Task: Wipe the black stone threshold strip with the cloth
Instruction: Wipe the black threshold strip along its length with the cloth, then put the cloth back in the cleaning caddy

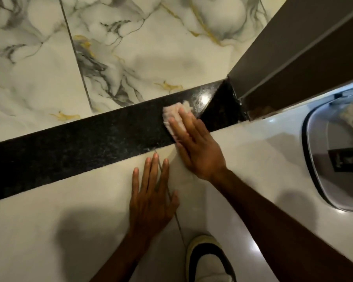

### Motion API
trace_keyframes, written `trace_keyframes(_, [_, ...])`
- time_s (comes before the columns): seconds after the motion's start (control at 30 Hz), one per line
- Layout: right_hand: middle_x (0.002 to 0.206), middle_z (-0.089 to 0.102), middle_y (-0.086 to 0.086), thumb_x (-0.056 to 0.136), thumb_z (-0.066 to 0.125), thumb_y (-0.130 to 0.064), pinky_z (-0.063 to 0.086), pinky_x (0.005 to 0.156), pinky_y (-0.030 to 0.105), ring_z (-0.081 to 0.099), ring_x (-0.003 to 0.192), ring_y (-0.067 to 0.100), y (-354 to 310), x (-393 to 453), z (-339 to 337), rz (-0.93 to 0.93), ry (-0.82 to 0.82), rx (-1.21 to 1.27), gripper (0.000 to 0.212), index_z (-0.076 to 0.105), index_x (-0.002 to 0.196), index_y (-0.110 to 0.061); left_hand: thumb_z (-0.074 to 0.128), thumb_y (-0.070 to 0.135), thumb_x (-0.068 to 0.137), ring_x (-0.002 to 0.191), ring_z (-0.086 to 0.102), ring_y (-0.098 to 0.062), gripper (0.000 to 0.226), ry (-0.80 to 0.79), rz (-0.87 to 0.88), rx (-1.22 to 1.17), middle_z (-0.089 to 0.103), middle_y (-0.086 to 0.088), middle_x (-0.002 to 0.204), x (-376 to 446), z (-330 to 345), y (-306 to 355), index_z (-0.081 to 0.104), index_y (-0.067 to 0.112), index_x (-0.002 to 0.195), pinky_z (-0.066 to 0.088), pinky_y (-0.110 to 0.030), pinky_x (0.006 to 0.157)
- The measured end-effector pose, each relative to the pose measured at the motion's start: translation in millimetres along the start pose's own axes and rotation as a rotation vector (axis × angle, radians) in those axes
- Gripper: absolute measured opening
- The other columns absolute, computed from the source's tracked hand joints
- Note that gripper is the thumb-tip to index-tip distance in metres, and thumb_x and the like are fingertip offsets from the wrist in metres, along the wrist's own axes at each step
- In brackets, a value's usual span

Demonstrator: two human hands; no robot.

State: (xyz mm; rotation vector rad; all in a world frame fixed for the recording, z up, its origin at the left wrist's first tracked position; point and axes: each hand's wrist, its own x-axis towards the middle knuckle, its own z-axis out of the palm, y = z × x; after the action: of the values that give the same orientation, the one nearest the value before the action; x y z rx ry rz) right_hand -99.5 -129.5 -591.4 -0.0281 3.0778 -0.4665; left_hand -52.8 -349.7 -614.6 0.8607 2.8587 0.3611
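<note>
Under the right hand [194,147], a crumpled white cloth [174,116] on speckled black strip [80,151]

The threshold strip [80,147] runs slantwise across the floor, with veined tiles [130,58] behind it and plain tiles [59,231] before it. Toward its right end the cloth [174,115] lies on the strip under the fingers of the right hand [194,147], while the left hand [153,196] lies flat on the plain tiles just before the strip, left of the right hand. A door frame [293,47] stands at the strip's right end, what may be an appliance [334,155] lies to the right, and a shoe [208,261] rests on the tiles nearest the viewer.
</note>
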Motion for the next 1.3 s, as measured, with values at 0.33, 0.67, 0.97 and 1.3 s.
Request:
trace_keyframes(0.33, [0.185, -0.004, 0.01, 0.109, 0.059, -0.013, 0.024, 0.137, 0.059, 0.0, 0.172, 0.035, -18, 29, -18, 0.413, -0.019, 0.189, 0.082, 0.012, 0.175, -0.023, 0.043, 0.052, 0.103, 0.167, 0.016, -0.039, 0.084, -0.152, -0.044, 0.053, 0.015, -0.021, 0.181, 4, -22, 9, 0.021, 0.012, 0.173, 0.016, -0.069, 0.134])
trace_keyframes(0.67, [0.182, 0.023, -0.002, 0.116, 0.042, -0.022, 0.006, 0.139, 0.043, 0.02, 0.17, 0.021, -130, -129, -208, 0.887, -0.233, 0.737, 0.059, 0.024, 0.172, -0.028, 0.03, 0.059, 0.106, 0.169, 0.012, -0.04, 0.086, -0.269, 0.086, 0.149, 0.008, -0.022, 0.183, -62, -260, 77, 0.012, 0.012, 0.175, 0.017, -0.068, 0.134])
trace_keyframes(0.97, [0.18, 0.029, -0.002, 0.116, 0.038, -0.024, 0.042, 0.132, 0.048, 0.038, 0.163, 0.02, -136, -253, -522, 0.963, 0.214, 0.727, 0.054, 0.034, 0.17, -0.026, 0.037, 0.044, 0.109, 0.163, 0.03, -0.043, 0.073, -0.268, 0.497, 0.16, 0.026, -0.025, 0.177, -16, -509, 253, 0.029, 0.004, 0.17, 0.032, -0.071, 0.128])
trace_keyframes(1.3, [0.181, 0.021, 0.011, 0.109, 0.051, -0.001, 0.038, 0.133, 0.047, 0.03, 0.166, 0.03, 16, -264, -563, 1.397, 0.572, 0.69, 0.068, 0.025, 0.171, -0.009, 0.031, 0.058, 0.107, 0.168, 0.016, -0.039, 0.081, -0.369, 0.792, 0.229, 0.015, -0.02, 0.182, 105, -456, 420, 0.023, 0.012, 0.173, 0.013, -0.063, 0.136])
